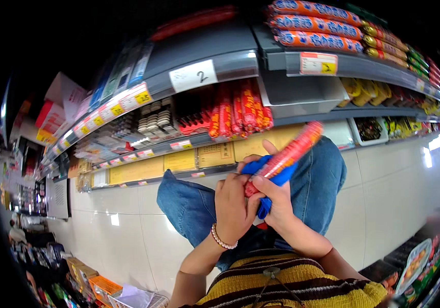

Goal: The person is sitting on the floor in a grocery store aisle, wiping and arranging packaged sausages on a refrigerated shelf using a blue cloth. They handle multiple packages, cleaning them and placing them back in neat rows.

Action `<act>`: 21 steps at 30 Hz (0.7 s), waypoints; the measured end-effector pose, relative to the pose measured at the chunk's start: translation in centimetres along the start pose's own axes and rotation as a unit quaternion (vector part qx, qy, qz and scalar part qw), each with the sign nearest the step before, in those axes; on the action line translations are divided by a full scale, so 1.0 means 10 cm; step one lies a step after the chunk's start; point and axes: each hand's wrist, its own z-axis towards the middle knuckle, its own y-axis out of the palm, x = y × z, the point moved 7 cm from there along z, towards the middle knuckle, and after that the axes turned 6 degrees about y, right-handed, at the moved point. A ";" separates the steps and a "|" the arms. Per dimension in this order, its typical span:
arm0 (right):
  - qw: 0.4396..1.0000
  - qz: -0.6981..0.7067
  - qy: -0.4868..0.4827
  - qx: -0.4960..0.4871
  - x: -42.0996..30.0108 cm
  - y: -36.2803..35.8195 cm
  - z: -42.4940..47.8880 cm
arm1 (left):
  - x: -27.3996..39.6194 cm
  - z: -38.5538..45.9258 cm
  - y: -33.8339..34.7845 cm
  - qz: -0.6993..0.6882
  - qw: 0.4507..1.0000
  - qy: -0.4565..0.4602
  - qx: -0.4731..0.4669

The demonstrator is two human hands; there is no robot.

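Observation:
A red, plastic-wrapped stick like a packaged sausage (291, 152) slants up to the right in front of my knees. My right hand (277, 196) grips its lower part, thumb on top, together with a blue cloth (285, 173) bunched under and around it. My left hand (233, 198), with a beaded bracelet (222, 240) on the wrist, has its fingers at the stick's lower end and touches the cloth. Beyond my hands, similar red packaged sticks (239, 111) stand grouped on a lower shelf.
Orange packaged sausages (316, 25) lie stacked on the upper right shelf. A grey tray (300, 94) sits beneath. Yellow packets (179, 159) line the bottom shelf. A white-rimmed tray (370, 129) is at right. Behind me are an orange crate (104, 287) and a black display with a food-pictured panel (414, 265).

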 end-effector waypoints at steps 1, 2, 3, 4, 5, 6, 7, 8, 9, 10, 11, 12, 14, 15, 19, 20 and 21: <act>1.000 0.000 0.022 0.019 0.03 -0.06 0.02 | -0.02 -0.05 0.06 -0.009 1.000 -0.012 -0.021; 0.999 -0.028 0.010 0.045 -0.01 -0.14 0.03 | -0.05 -0.11 0.13 -0.018 0.999 -0.024 -0.041; 0.996 -0.054 0.001 0.068 -0.04 -0.21 0.04 | -0.07 -0.17 0.17 -0.023 0.997 -0.039 -0.060; 0.993 -0.082 -0.006 0.090 -0.09 -0.28 0.05 | -0.04 -0.16 0.20 -0.016 0.996 -0.026 -0.083; 0.989 -0.095 -0.042 0.108 -0.20 -0.34 0.07 | -0.05 -0.21 0.23 -0.037 0.994 -0.031 -0.096; 0.990 -0.063 -0.047 0.116 -0.29 -0.40 0.12 | -0.06 -0.26 0.25 -0.056 0.992 -0.035 -0.108; 0.991 -0.030 -0.051 0.121 -0.37 -0.45 0.16 | -0.07 -0.31 0.24 -0.071 0.989 -0.040 -0.120; 0.987 -0.048 -0.063 0.140 -0.47 -0.51 0.19 | -0.13 -0.39 0.24 -0.139 0.976 -0.101 -0.131; 0.987 -0.035 -0.077 0.139 -0.53 -0.57 0.22 | -0.17 -0.47 0.25 -0.205 0.955 -0.160 -0.141; 0.986 -0.041 -0.087 0.134 -0.59 -0.61 0.23 | -0.22 -0.55 0.27 -0.270 0.926 -0.217 -0.149; 0.986 -0.048 -0.096 0.128 -0.64 -0.64 0.24 | -0.27 -0.59 0.28 -0.326 0.900 -0.251 -0.146; 0.983 -0.056 -0.107 0.137 -0.69 -0.67 0.24 | -0.33 -0.64 0.28 -0.380 0.868 -0.285 -0.142; 0.983 -0.051 -0.110 0.138 -0.79 -0.72 0.25 | -0.41 -0.66 0.25 -0.449 0.825 -0.316 -0.138; 0.984 -0.059 -0.109 0.131 -0.83 -0.73 0.26 | -0.48 -0.64 0.20 -0.470 0.814 -0.318 -0.124; 0.981 -0.180 -0.052 0.039 -0.73 -0.59 0.22 | -0.68 -0.50 0.03 -0.450 0.825 -0.342 -0.022; 0.985 -0.169 -0.025 0.021 -0.66 -0.59 0.19 | -0.73 -0.47 -0.01 -0.442 0.829 -0.342 0.003; 0.983 -0.185 -0.008 0.013 -0.59 -0.59 0.17 | -0.78 -0.44 -0.05 -0.433 0.833 -0.342 0.029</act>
